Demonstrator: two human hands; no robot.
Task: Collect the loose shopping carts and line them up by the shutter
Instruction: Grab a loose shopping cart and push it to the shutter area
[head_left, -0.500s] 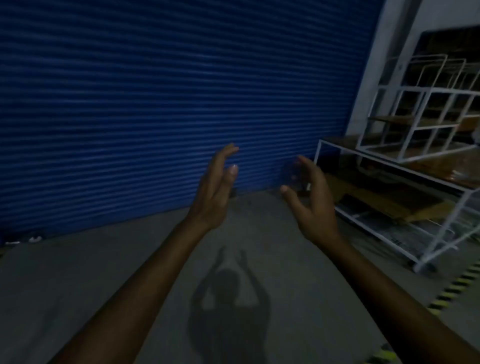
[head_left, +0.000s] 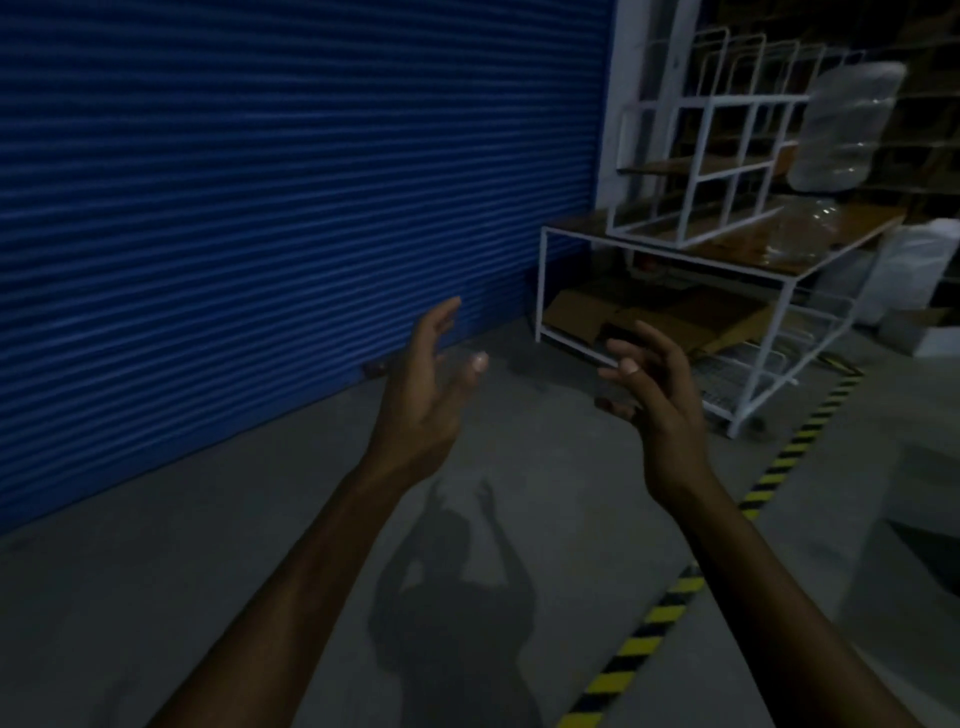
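A tall blue roller shutter (head_left: 291, 197) fills the left and middle of the head view. To its right stands a white metal-frame cart (head_left: 670, 306) with wooden shelves and flattened cardboard on its lower deck; a smaller white frame (head_left: 711, 171) rests on top of it. My left hand (head_left: 423, 395) and my right hand (head_left: 654, 400) are raised in front of me over the concrete floor, palms facing each other, fingers apart. Both hands are empty and touch nothing. The cart is beyond my right hand, out of contact.
A yellow-and-black hazard stripe (head_left: 670, 608) runs diagonally across the grey floor (head_left: 208, 545) on the right. Clear plastic-wrapped bundles (head_left: 841, 124) and white sacks (head_left: 914, 270) sit at the far right. My shadow lies on the floor between my arms.
The view has swung to the right, bringing more of the white cart, the wrapped bundles and the hazard stripe into sight. My hands stay raised and empty, the right fingers curling slightly.
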